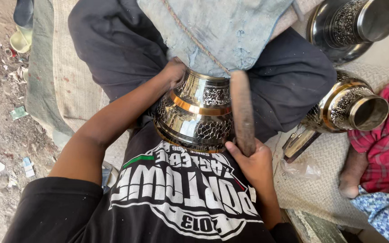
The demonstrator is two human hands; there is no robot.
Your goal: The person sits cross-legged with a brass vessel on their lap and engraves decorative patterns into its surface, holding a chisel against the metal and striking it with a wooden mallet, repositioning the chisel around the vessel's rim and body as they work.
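1. A woven mat covers the ground under the seated person
2. A pale blue cloth drapes over the top of an engraved metal pot, which rests in the person's lap
3. Two more metal pots lie to the right
4. The right hand is clamped around a wooden stick lying against the pot
5. The left hand presses the pot's shoulder, fingers hidden, grip unclear
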